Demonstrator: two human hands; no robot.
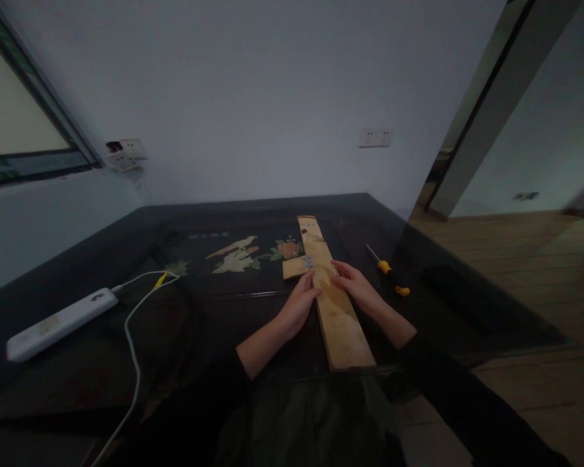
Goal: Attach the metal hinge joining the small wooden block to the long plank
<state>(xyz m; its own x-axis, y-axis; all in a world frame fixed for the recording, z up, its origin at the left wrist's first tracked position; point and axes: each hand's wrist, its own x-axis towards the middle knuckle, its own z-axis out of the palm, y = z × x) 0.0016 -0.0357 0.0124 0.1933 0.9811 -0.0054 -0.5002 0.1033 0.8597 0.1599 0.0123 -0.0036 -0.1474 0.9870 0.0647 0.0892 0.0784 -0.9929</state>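
My L hand + R hand hold the long pale wooden board by its opp. edges, lower ctr of frame, fingers curled narrow. Small pale wooden piece w/ a grey metal hinge juts from board's left side. Yellow-and-black screwdriver on dark glossy table, right of ctr.

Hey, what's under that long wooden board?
The dark tabletop shows on both sides of the long board; whatever lies directly beneath it is covered, so I can't tell.
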